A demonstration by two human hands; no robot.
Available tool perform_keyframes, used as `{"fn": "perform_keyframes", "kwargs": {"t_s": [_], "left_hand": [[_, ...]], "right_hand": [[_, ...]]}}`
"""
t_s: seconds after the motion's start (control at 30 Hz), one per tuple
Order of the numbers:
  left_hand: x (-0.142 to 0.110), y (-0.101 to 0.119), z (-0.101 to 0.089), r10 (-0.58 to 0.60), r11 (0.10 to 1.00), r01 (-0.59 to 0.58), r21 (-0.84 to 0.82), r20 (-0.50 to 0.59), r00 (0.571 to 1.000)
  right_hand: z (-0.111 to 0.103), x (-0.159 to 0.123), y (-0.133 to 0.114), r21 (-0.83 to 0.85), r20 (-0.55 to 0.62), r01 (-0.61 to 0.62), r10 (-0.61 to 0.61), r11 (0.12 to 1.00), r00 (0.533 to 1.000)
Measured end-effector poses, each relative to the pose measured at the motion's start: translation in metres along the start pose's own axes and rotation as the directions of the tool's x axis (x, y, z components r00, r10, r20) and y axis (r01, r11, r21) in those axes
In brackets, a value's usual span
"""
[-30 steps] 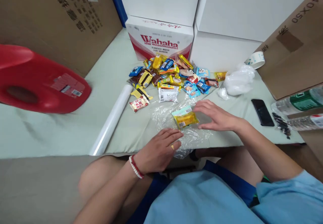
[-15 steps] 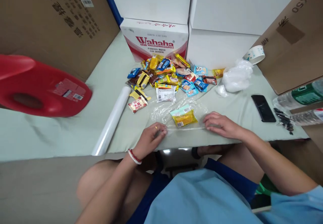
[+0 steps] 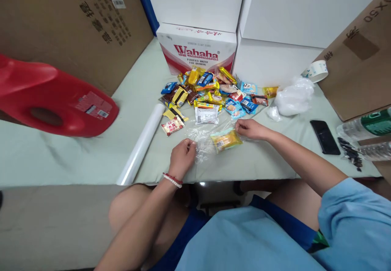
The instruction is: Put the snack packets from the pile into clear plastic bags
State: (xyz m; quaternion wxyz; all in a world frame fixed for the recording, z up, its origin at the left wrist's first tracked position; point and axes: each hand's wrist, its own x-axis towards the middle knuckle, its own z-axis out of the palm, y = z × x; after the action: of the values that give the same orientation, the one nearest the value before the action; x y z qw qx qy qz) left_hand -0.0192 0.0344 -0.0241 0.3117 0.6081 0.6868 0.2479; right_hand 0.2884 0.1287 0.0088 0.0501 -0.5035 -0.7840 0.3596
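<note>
A snack packet in a yellow wrapper (image 3: 226, 140) lies on the cloth, with clear plastic film (image 3: 204, 145) around and over it. On the packet's left, my left hand (image 3: 183, 153) pinches the film's edge between closed fingertips. My right hand (image 3: 252, 128), also closed, grips film by the packet's upper right corner. Beyond both hands is a heap of small wrapped snacks (image 3: 210, 93). A white-backed packet (image 3: 207, 115) and a cream-and-red packet (image 3: 172, 126) lie at its near side. The roll of film (image 3: 142, 144) rests slantwise to the left.
A red jug (image 3: 61, 100) lies at the left beside a cardboard box (image 3: 100, 26). A Wahaba carton (image 3: 198, 51) and white boxes stand behind. To the right are crumpled white plastic (image 3: 295, 98), a paper cup (image 3: 316, 71), a phone (image 3: 324, 137) and plastic bottles (image 3: 369, 126).
Both hands have moved away from the table's near edge, carrying the film's near side up over the yellow packet. My right hand has also come inward. The view has shifted slightly.
</note>
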Motion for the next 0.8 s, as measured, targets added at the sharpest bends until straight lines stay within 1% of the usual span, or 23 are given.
{"fn": "perform_keyframes", "kwargs": {"t_s": [0.03, 0.07, 0.1, 0.13, 0.17, 0.2, 0.23, 0.27, 0.3, 0.33, 0.37, 0.4, 0.47, 0.5, 0.53, 0.57, 0.6, 0.63, 0.67, 0.7, 0.73, 0.77, 0.8], "left_hand": [[0.001, -0.001, -0.001, 0.016, 1.0, -0.015, 0.016, -0.051, 0.999], [0.001, -0.001, -0.003, 0.055, 0.998, -0.051, 0.035, -0.132, 0.99], [0.0, -0.001, -0.004, 0.114, 0.993, -0.102, 0.061, -0.238, 0.965], [-0.002, 0.001, -0.006, 0.185, 0.982, -0.159, 0.103, -0.36, 0.914], [-0.007, 0.003, -0.007, 0.267, 0.963, -0.215, 0.162, -0.481, 0.835], [-0.013, 0.006, -0.007, 0.359, 0.933, -0.269, 0.239, -0.579, 0.732], [-0.02, 0.011, -0.006, 0.466, 0.885, -0.33, 0.329, -0.632, 0.62], [-0.028, 0.016, -0.003, 0.576, 0.817, -0.397, 0.419, -0.633, 0.517], [-0.036, 0.021, 0.002, 0.682, 0.728, -0.474, 0.495, -0.588, 0.435], [-0.042, 0.027, 0.009, 0.784, 0.617, -0.571, 0.541, -0.49, 0.382], [-0.046, 0.033, 0.018, 0.846, 0.531, -0.653, 0.54, -0.381, 0.373], [-0.046, 0.039, 0.028, 0.868, 0.497, -0.698, 0.516, -0.282, 0.41], [-0.04, 0.048, 0.047, 0.84, 0.514, -0.709, 0.483, -0.114, 0.531], [-0.033, 0.051, 0.055, 0.811, 0.538, -0.699, 0.471, -0.062, 0.582], [-0.026, 0.052, 0.061, 0.779, 0.566, -0.687, 0.456, -0.021, 0.627], [-0.019, 0.052, 0.065, 0.749, 0.591, -0.673, 0.445, 0.009, 0.663], [-0.013, 0.052, 0.067, 0.724, 0.612, -0.661, 0.435, 0.029, 0.689], [-0.008, 0.05, 0.068, 0.707, 0.626, -0.652, 0.428, 0.042, 0.706], [-0.006, 0.049, 0.068, 0.698, 0.633, -0.648, 0.424, 0.049, 0.714], [-0.005, 0.047, 0.067, 0.697, 0.635, -0.647, 0.422, 0.049, 0.715], [-0.005, 0.046, 0.066, 0.7, 0.635, -0.648, 0.421, 0.04, 0.713], [-0.006, 0.045, 0.066, 0.706, 0.633, -0.647, 0.424, 0.026, 0.708], [-0.008, 0.045, 0.065, 0.71, 0.633, -0.643, 0.431, 0.008, 0.704]], "right_hand": [[0.003, 0.001, -0.001, -0.039, -0.003, -0.026, 0.026, 0.999, 1.0], [0.005, 0.002, -0.002, -0.084, -0.006, -0.049, 0.049, 0.995, 0.999], [0.007, 0.002, -0.003, -0.131, -0.01, -0.068, 0.067, 0.989, 0.998], [0.008, 0.002, -0.006, -0.177, -0.013, -0.084, 0.083, 0.981, 0.996], [0.009, 0.003, -0.008, -0.221, -0.017, -0.099, 0.098, 0.97, 0.995], [0.01, 0.003, -0.012, -0.262, -0.021, -0.115, 0.113, 0.958, 0.993], [0.01, 0.003, -0.016, -0.3, -0.025, -0.132, 0.131, 0.945, 0.991], [0.011, 0.004, -0.019, -0.334, -0.027, -0.149, 0.148, 0.931, 0.989], [0.012, 0.005, -0.023, -0.363, -0.025, -0.161, 0.163, 0.918, 0.986], [0.013, 0.005, -0.027, -0.386, -0.024, -0.171, 0.176, 0.906, 0.984], [0.015, 0.006, -0.029, -0.404, -0.023, -0.177, 0.184, 0.897, 0.983], [0.016, 0.006, -0.031, -0.416, -0.021, -0.178, 0.186, 0.892, 0.982], [0.016, 0.007, -0.031, -0.423, -0.016, -0.166, 0.175, 0.891, 0.984], [0.015, 0.007, -0.03, -0.422, -0.007, -0.158, 0.171, 0.893, 0.985], [0.011, 0.007, -0.027, -0.423, 0.016, -0.148, 0.171, 0.894, 0.985], [0.005, 0.007, -0.024, -0.433, 0.047, -0.141, 0.179, 0.89, 0.983], [-0.002, 0.009, -0.022, -0.455, 0.069, -0.145, 0.196, 0.879, 0.978], [-0.011, 0.012, -0.02, -0.483, 0.062, -0.158, 0.214, 0.861, 0.975], [-0.019, 0.016, -0.019, -0.509, 0.026, -0.17, 0.212, 0.844, 0.977], [-0.027, 0.022, -0.02, -0.528, -0.036, -0.165, 0.173, 0.833, 0.984], [-0.034, 0.029, -0.022, -0.543, -0.103, -0.133, 0.092, 0.829, 0.99], [-0.038, 0.038, -0.026, -0.556, -0.153, -0.067, -0.023, 0.829, 0.988], [-0.039, 0.047, -0.032, -0.568, -0.166, 0.026, -0.145, 0.823, 0.975]]}}
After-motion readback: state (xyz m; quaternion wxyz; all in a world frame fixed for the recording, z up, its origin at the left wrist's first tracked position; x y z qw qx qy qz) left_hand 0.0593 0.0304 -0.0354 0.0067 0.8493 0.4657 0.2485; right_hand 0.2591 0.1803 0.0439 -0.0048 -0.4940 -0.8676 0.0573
